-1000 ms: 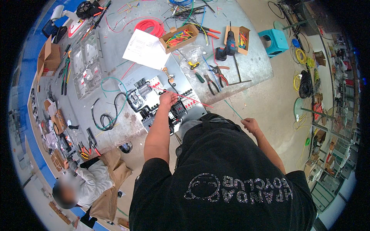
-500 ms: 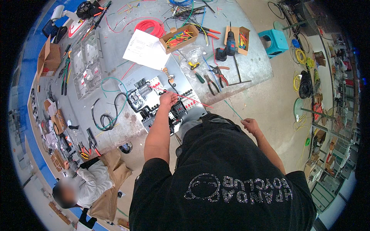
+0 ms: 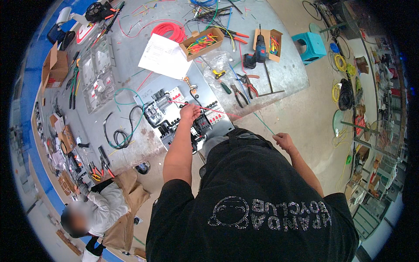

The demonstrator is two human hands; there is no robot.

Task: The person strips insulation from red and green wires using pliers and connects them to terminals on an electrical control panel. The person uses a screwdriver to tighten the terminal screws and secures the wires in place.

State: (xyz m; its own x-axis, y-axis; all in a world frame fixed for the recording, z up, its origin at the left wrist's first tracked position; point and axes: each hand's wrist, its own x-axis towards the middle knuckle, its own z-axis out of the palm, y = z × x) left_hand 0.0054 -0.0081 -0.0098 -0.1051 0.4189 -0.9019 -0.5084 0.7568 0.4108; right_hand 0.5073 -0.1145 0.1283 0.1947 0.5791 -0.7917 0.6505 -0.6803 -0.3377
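My left hand (image 3: 190, 112) is over a metal panel (image 3: 203, 83) fitted with breakers and black wiring. Its fingers are closed at a thin red wire (image 3: 220, 112), which runs across the panel and beyond its right edge. Off to the right, past the bench edge, my right hand (image 3: 284, 141) is closed around the end of a thin green wire (image 3: 263, 123). That wire slants up toward the bench. Red-switched breakers (image 3: 217, 117) sit just right of my left hand, and a grey terminal block (image 3: 161, 102) lies up and left of it.
White paper (image 3: 163, 56) overlaps the panel's far edge, beside a carton of coloured sleeves (image 3: 201, 43). Pliers (image 3: 239, 96) and a cordless drill (image 3: 259, 53) lie to the right. A coiled black cable (image 3: 120, 137) is on the left. A co-worker (image 3: 104, 209) sits lower left; a blue stool (image 3: 309, 48) stands right.
Both my hands and the wires stay almost where they were. The co-worker at the lower left has shifted slightly.
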